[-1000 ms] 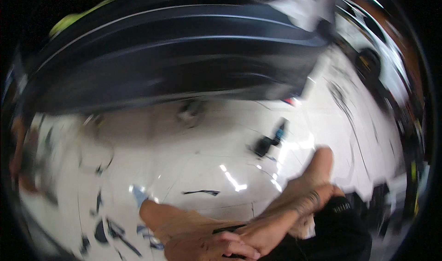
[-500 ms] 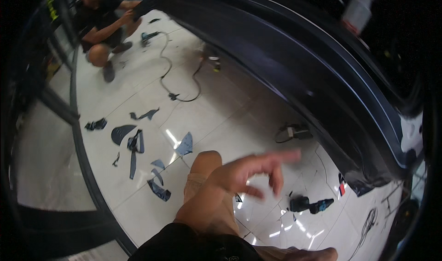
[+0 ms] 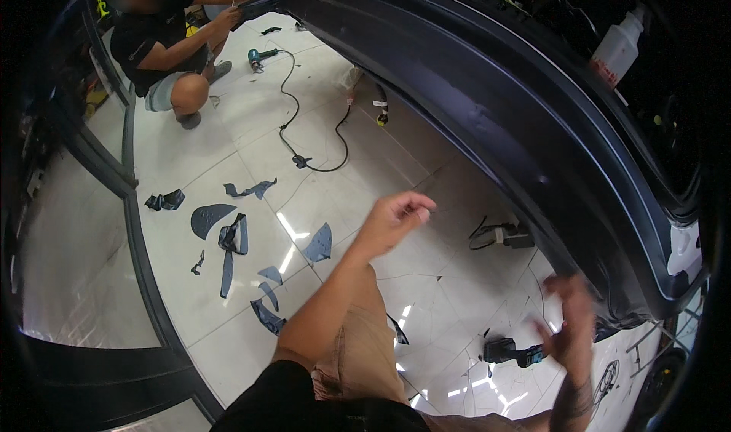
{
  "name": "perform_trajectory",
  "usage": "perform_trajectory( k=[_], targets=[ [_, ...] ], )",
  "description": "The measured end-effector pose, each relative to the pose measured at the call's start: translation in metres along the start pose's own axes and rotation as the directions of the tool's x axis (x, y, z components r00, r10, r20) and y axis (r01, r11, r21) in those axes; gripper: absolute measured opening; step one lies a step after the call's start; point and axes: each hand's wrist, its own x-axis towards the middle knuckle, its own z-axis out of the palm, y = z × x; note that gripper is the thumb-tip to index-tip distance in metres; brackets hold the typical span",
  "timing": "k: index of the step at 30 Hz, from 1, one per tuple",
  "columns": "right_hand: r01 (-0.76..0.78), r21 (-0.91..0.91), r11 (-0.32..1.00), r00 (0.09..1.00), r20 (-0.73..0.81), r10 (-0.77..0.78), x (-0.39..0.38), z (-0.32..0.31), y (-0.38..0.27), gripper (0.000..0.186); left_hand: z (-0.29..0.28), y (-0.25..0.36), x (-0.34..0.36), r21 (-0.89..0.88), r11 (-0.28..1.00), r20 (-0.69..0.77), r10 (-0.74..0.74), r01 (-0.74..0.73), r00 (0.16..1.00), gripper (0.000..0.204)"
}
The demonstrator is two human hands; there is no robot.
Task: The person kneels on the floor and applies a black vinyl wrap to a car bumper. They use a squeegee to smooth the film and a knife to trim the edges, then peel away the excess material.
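Observation:
My left hand (image 3: 397, 220) is raised in the middle, over the floor. Its fingers curl in with the thumb close to the index finger; anything held there is too small to make out. At the lower right my right hand (image 3: 569, 321) is smeared by motion, with a gap between thumb and fingers and nothing visible in it. It is close to the lower end of a long dark car body panel (image 3: 487, 89), which has a thin, wrinkled dark lower edge. At the panel's far left end, a co-worker (image 3: 164, 47) squats with both hands on that edge.
Dark film scraps (image 3: 209, 220) lie scattered on the white tiled floor (image 3: 365, 158). A teal corded tool (image 3: 259, 57) trails its cable. A cordless tool (image 3: 514, 351) lies near my right hand, a coiled cord (image 3: 607, 379) beyond. A spray bottle (image 3: 617, 47) rests on the car.
My left hand has drawn back up and left, its fingers curling in from a pointing reach. The right hand has come into view. The view has shifted slightly; the co-worker's arms stretch out more.

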Motion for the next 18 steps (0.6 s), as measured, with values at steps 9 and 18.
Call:
perform_trajectory(
  k=[9,18],
  targets=[
    [-0.328,-0.467,0.821,0.852,-0.522,0.044,0.084,-0.039,0.130,0.028,-0.028,0.008,0.025,0.242,0.967,-0.102,0.103,-0.075,0.990,0.017],
    [0.267,0.154,0.951,0.592,-0.805,-0.036,0.058,-0.024,0.121,0.015,0.141,0.010,0.011,0.295,0.937,0.123,0.158,-0.188,0.980,0.017]
  ],
)
